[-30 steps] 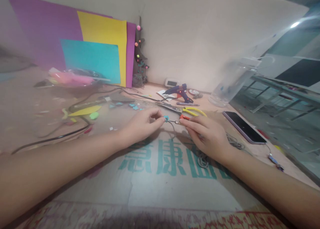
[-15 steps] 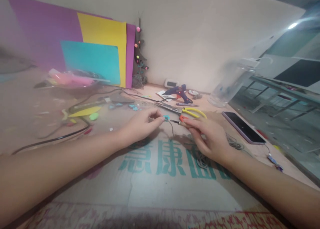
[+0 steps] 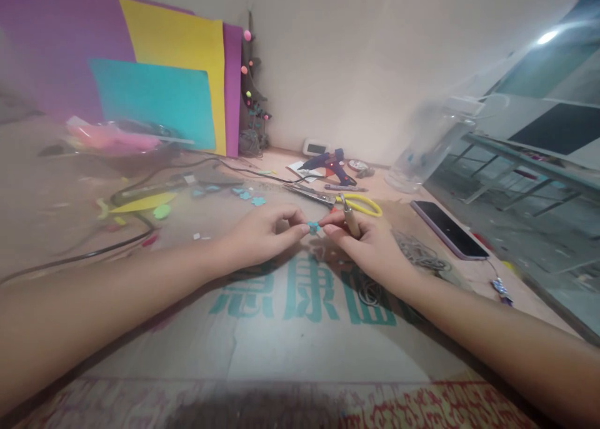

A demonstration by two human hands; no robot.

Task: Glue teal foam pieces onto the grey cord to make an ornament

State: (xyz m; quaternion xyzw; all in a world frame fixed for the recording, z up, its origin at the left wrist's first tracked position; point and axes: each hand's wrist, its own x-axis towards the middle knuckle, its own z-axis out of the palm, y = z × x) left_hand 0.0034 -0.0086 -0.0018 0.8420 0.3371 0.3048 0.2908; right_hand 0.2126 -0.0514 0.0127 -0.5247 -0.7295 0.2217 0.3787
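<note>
My left hand [image 3: 269, 232] pinches a small blue foam or paper flower [image 3: 314, 227] between thumb and forefinger, just above the table. My right hand [image 3: 368, 238] meets it from the other side, thumb and forefinger closed at the flower's edge. A wooden-handled tool with a metal shaft [image 3: 352, 221] is tucked between the fingers of that same hand, shaft pointing up; its exact kind is unclear. Yellow-handled scissors [image 3: 359, 205] lie right behind my right hand. More blue flower cut-outs [image 3: 257, 201] rest beyond my left hand.
A glue gun [image 3: 328, 163] with a lit red light lies at the back. At right are a phone [image 3: 449, 230], a clear plastic jug [image 3: 429, 144] and coiled cord [image 3: 422, 254]. Coloured sheets [image 3: 159, 104] lean on the wall; a black cable [image 3: 94, 256] crosses the left side.
My right hand has moved left to the flower, its thumb and forefinger now at the flower's edge. The wooden-handled tool has swung from pointing left to upright. The view has shifted slightly.
</note>
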